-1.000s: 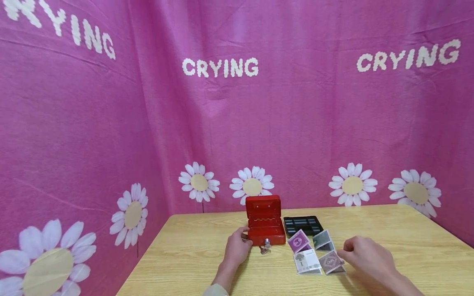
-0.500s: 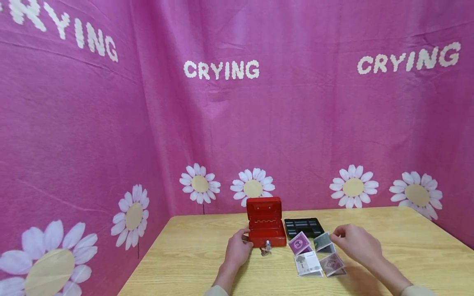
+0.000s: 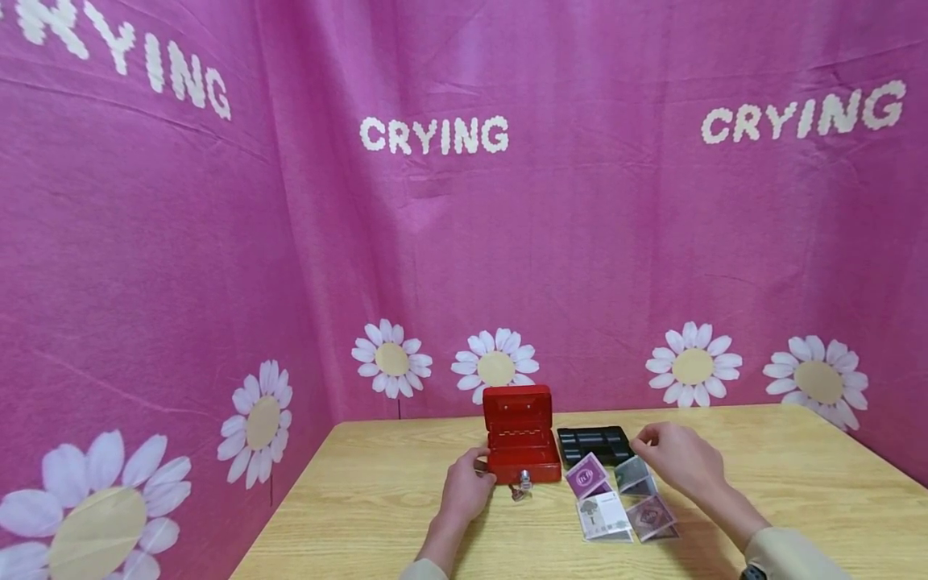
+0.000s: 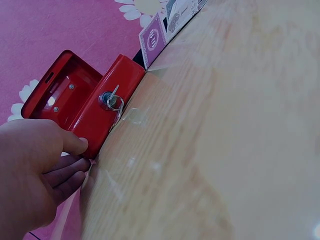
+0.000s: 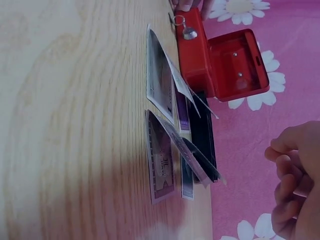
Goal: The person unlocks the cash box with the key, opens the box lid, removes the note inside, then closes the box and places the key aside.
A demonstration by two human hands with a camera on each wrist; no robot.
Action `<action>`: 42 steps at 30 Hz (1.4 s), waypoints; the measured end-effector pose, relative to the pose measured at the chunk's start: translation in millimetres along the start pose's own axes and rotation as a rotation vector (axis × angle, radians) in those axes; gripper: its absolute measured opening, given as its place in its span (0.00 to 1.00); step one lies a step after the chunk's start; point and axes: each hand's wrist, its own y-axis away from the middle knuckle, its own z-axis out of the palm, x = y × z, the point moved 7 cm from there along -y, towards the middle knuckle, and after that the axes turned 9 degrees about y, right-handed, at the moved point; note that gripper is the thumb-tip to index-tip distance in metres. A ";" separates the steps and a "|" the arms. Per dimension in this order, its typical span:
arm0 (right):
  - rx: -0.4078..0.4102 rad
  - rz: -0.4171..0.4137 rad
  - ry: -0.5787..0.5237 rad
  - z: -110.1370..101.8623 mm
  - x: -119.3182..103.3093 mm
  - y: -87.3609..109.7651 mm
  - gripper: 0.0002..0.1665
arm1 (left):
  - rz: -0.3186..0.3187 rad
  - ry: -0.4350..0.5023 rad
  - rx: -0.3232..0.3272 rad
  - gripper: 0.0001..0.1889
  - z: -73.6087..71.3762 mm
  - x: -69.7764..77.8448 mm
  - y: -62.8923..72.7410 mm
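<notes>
An open red cash box [image 3: 524, 463] stands on the table, lid raised, with a key and ring [image 4: 116, 102] at its front lock. My left hand [image 3: 467, 486] holds the box's left end, its thumb [image 4: 75, 144] on the front corner. Right of the box lie several folded banknotes: purple [image 3: 586, 475], white [image 3: 604, 515], green [image 3: 634, 475] and brown [image 3: 651, 515]. Their upper flaps stand up at a slant. My right hand [image 3: 681, 459] hovers above the table by the green note and tray. Its fingers are curled, with nothing visible between them.
A black compartment tray [image 3: 594, 443] lies behind the notes, right of the cash box. The light wooden table [image 3: 362, 499] ends at a pink curtain [image 3: 580, 242] with daisies and lettering.
My right hand has moved from beside the brown note, away from me and slightly left, past the green note toward the tray. The left hand stays on the cash box.
</notes>
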 end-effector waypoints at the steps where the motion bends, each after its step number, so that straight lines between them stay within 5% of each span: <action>1: -0.002 0.001 -0.001 1.0 -0.1 -1.7 0.10 | -0.002 0.001 0.000 0.22 -0.3 -0.1 0.2; 42: -0.169 0.047 -0.153 50.1 22.5 -48.4 0.16 | -0.024 -0.007 0.019 0.21 0.3 0.9 0.1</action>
